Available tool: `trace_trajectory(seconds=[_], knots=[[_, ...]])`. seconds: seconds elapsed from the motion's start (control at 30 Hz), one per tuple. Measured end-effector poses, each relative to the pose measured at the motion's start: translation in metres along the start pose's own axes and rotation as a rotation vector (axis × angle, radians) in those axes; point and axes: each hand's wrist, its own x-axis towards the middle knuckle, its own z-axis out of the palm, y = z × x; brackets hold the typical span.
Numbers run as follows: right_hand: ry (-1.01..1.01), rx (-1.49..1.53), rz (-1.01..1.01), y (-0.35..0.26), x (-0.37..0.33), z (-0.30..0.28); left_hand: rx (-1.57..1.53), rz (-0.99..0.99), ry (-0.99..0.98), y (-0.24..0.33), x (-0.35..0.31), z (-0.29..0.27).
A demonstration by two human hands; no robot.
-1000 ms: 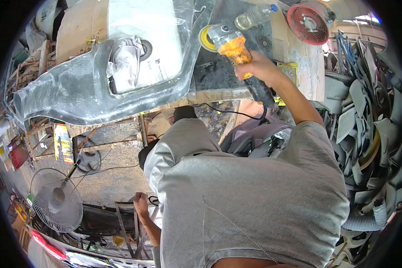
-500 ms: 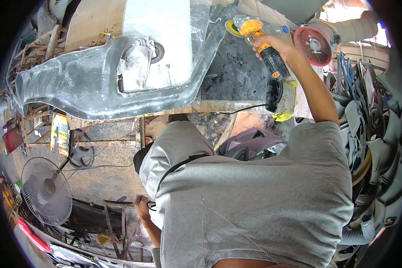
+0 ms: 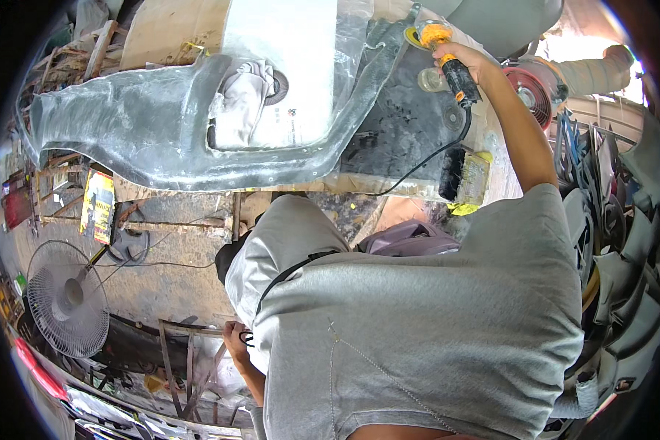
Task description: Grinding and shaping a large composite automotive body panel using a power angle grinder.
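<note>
My right hand [image 3: 466, 60] is wrapped round the body of an orange-and-black angle grinder [image 3: 456, 73], above the right side of the workbench. A yellow disc [image 3: 416, 38] shows at its head. Its black cord [image 3: 436, 154] curves down across the bench. Left of it lies a large dusty grey moulded panel [image 3: 139, 125]. A pale cloth [image 3: 243, 103] rests within its bend, partly over a round dark disc [image 3: 277, 88]. Down at my side, my left hand [image 3: 235, 339] is closed beside a small dark loop; what it holds cannot be made out.
A red-fronted round fan [image 3: 529, 95] with a wide hose stands at the bench's right end. A tin [image 3: 474, 180] and a black block [image 3: 452, 174] sit at the front edge. A white standing fan [image 3: 70, 293] is at left. Grey panels [image 3: 631, 242] crowd the right.
My right hand has moved the grinder slightly right and away from me, and its cord now stretches in an arc. A round clear container beside it has come into view. My left hand stays closed.
</note>
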Motion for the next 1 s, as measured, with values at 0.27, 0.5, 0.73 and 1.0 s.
trace_trajectory(seconds=[0.27, 0.5, 0.73, 1.0], knots=[[0.077, -0.224, -0.07, -0.027, 0.029, -0.013, -0.116, -0.021, 0.044, 0.003, -0.011, 0.01], [0.238, -0.297, -0.062, -0.027, 0.043, -0.029, -0.064, -0.012, 0.048, -0.013, -0.018, 0.012], [0.152, -0.272, -0.11, -0.02, 0.033, -0.021, -0.067, -0.057, 0.033, -0.012, -0.011, -0.002], [0.032, -0.236, -0.053, -0.012, 0.005, -0.013, -0.019, -0.134, 0.045, 0.023, 0.004, 0.004]])
